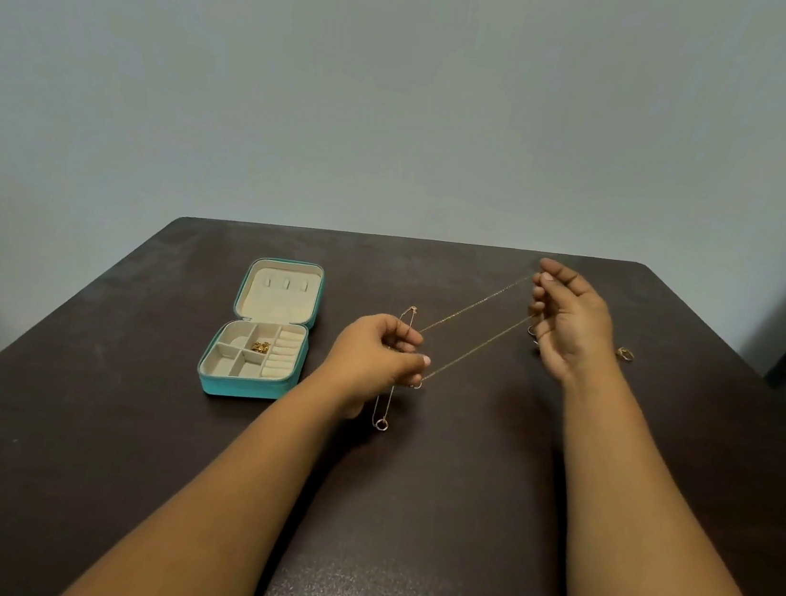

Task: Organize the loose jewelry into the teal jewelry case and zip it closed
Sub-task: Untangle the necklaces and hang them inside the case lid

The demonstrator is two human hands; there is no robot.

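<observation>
Now L hand (376, 353) & R hand (571, 316) fingers pinching gold chain (475, 321) taut, teal case (259, 330) open, prob. ring (625, 353) nearby

Your case (259, 330) lay open at the table's (67, 405) left; a necklace (471, 330) stretched between your hands, ring (624, 353) far right.

Both bare forearms reach forward, well apart; the left hand (376, 353) is curled, thumb and fingers pinched together, knuckles up; the right hand (570, 321) is raised higher and farther out, fingertips (545, 280) pinched, palm facing left.
</observation>
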